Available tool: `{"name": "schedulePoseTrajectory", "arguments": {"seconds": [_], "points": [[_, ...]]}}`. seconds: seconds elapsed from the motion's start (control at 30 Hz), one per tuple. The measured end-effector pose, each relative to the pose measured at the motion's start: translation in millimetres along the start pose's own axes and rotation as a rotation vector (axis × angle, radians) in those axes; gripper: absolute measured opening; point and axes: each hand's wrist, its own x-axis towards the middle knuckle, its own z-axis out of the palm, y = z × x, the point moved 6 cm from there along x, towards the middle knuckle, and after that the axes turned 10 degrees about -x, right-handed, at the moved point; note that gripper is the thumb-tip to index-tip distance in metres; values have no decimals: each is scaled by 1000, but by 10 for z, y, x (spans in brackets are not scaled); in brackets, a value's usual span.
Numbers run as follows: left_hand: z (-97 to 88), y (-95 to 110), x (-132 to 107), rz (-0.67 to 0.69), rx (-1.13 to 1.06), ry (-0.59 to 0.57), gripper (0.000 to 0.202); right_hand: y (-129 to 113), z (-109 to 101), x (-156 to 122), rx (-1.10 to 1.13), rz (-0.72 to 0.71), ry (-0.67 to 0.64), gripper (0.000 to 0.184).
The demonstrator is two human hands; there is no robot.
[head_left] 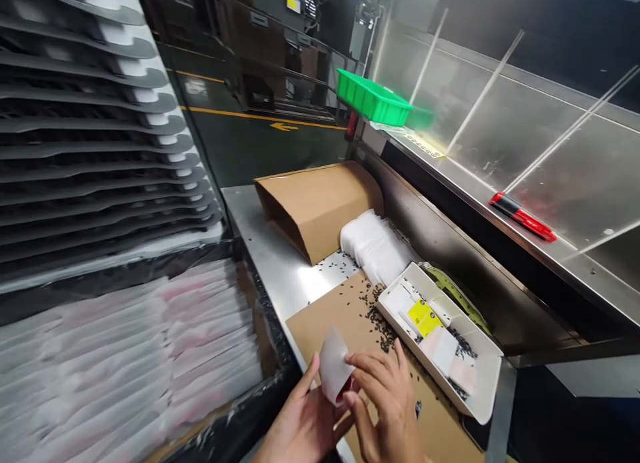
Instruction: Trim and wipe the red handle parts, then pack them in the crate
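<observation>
Between my hands is a small white translucent pouch (334, 363), with a bit of red showing at its lower opening. My left hand (303, 416) holds it from the left and below, thumb along its side. At its right edge, the fingers of my right hand (383, 393) pinch the pouch near the red part. Just beyond lies a brown cardboard sheet (325, 313) strewn with small black pieces (383, 326). Right of my hands stands a long white tray (487, 389) holding a yellow label (424, 317), white packets and more black pieces.
A large box to my left holds rows of white pouches (115, 356); grey stacked layers (90, 136) rise behind it. Farther up the bench are a white stack (377, 246) and an open brown paper bag (320, 206). The ledge carries a red marker (523, 216) and green bin (375, 99).
</observation>
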Motion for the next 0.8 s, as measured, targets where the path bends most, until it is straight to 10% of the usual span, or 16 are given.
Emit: {"name": "schedulePoseTrajectory", "arguments": {"seconds": [0.23,0.4,0.63,0.8], "points": [[-270,-20,-221,136,-57,130,24,-88,58,18,131,-76,121,22],[-576,366,-274,437,-64,285,4,88,192,-182,220,71,200,19],[-884,750,-231,607,-17,359,10,-66,1272,-469,535,317,-280,66],[-1129,944,-244,596,57,377,16,-180,1931,-545,598,558,-492,38]]}}
